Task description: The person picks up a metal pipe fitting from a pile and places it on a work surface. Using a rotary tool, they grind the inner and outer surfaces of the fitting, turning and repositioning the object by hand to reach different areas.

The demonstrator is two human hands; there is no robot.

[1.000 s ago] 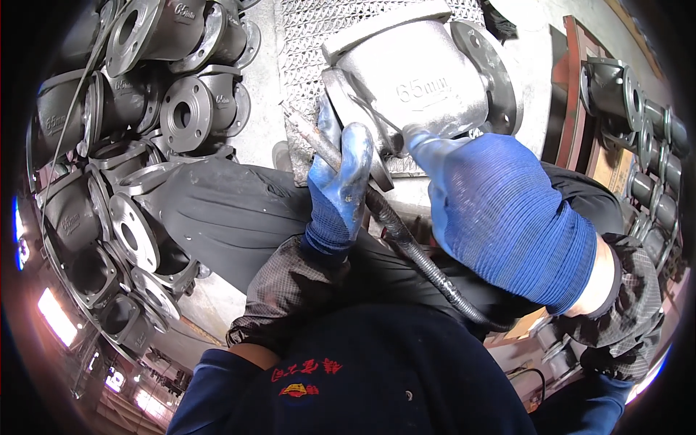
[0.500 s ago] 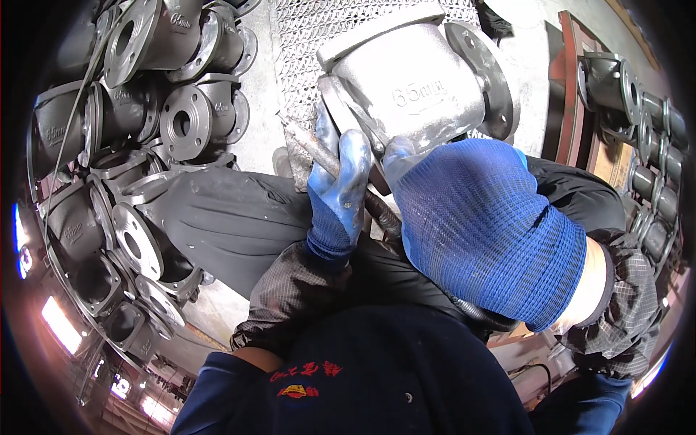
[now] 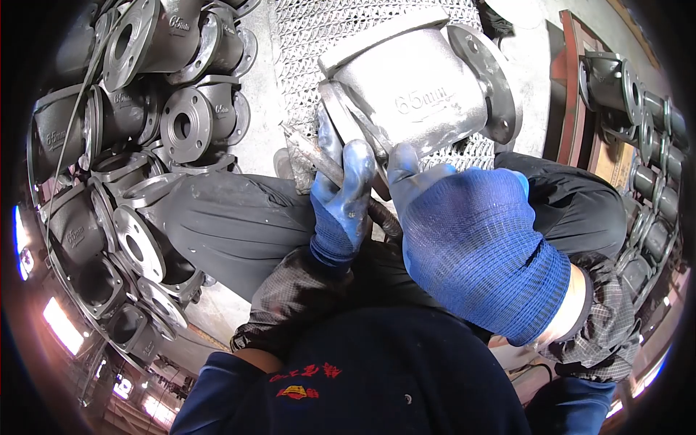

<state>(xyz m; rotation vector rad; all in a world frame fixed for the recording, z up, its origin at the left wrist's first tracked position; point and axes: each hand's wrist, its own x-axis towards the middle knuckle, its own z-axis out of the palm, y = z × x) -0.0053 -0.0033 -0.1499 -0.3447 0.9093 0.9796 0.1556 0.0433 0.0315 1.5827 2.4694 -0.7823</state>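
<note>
One silver-grey, flanged cast-metal pipe fitting (image 3: 413, 87) lies on silvery woven metal mesh (image 3: 308, 43) at one o'clock. At its seven o'clock, the blue-gloved left hand (image 3: 339, 199) pinches one slender grey metal rod (image 3: 313, 154); at five, the blue-gloved right hand (image 3: 464, 225) curls, its grip hidden, so I cannot tell what it clasps. I'd judge bracing the fitting and steadying the rod helps. At least eight dark-grey flanged castings (image 3: 204, 123) crowd ten o'clock, at least three more two-to-three o'clock.
</note>
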